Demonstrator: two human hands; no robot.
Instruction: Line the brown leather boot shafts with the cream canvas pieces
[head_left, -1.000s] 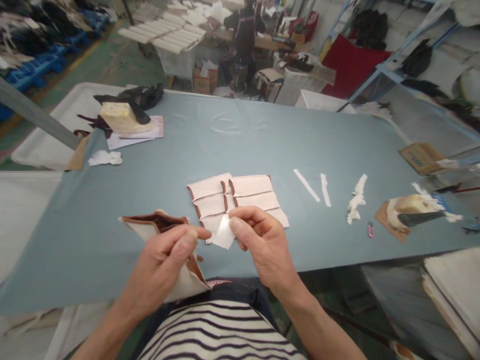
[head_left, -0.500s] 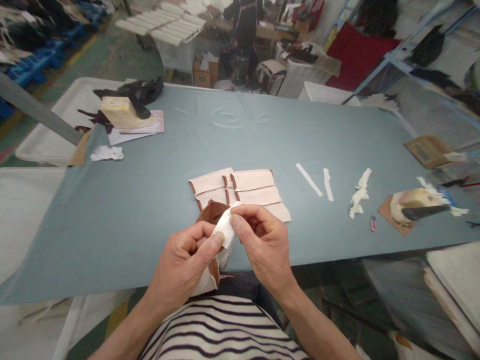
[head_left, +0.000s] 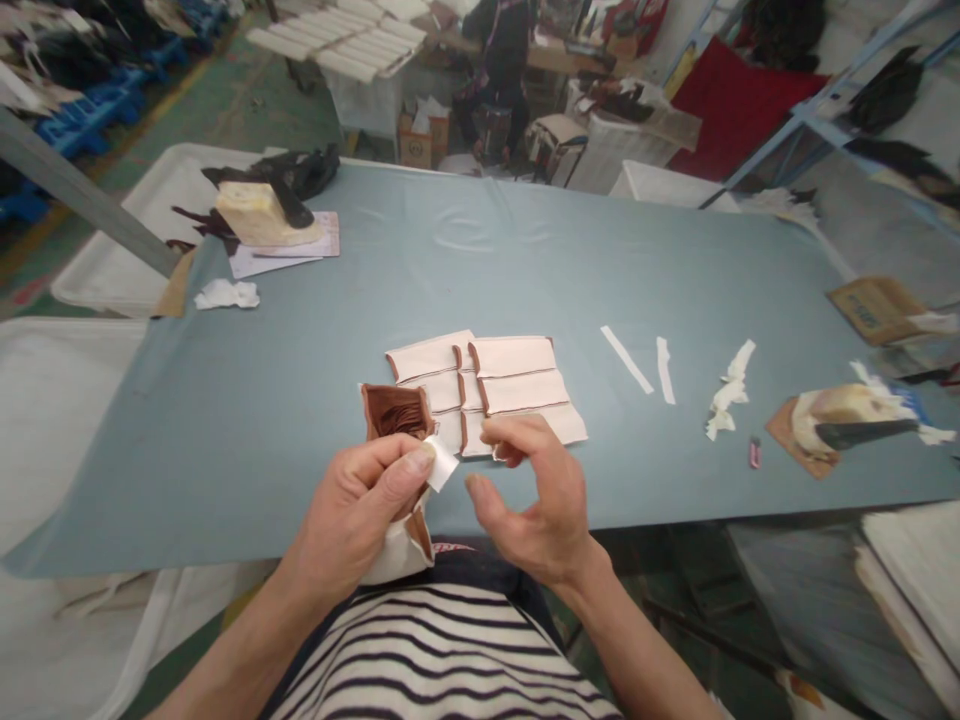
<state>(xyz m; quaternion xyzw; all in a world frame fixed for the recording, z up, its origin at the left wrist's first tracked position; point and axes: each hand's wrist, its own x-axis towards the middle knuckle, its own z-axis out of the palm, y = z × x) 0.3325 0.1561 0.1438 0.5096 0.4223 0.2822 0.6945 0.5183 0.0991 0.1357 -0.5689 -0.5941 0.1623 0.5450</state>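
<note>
My left hand [head_left: 358,505] pinches a short white strip [head_left: 442,466] between thumb and forefinger. Its other fingers lie against a cream pouch with brown lining [head_left: 394,408], whose open top faces up and shows pleated brown folds; how they grip it is hidden. The pouch's lower part hangs down near my lap. A little to the right, my right hand [head_left: 538,500] holds nothing, thumb and forefinger spread apart. Just beyond both hands lie several flat cream pieces with brown edges [head_left: 525,375], overlapping on the blue-grey table [head_left: 315,370].
Two narrow white strips [head_left: 627,360], crumpled white scraps [head_left: 729,392] and a small pink object [head_left: 754,453] lie to the right. A yellowish block with a black strap [head_left: 832,420] stands farther right, a similar block [head_left: 251,212] at the back left. A person [head_left: 495,60] sits beyond the table.
My right hand has let go of the white strip and opened, drawing away from it. My left hand keeps the strip, and the pouch's mouth now shows more fully.
</note>
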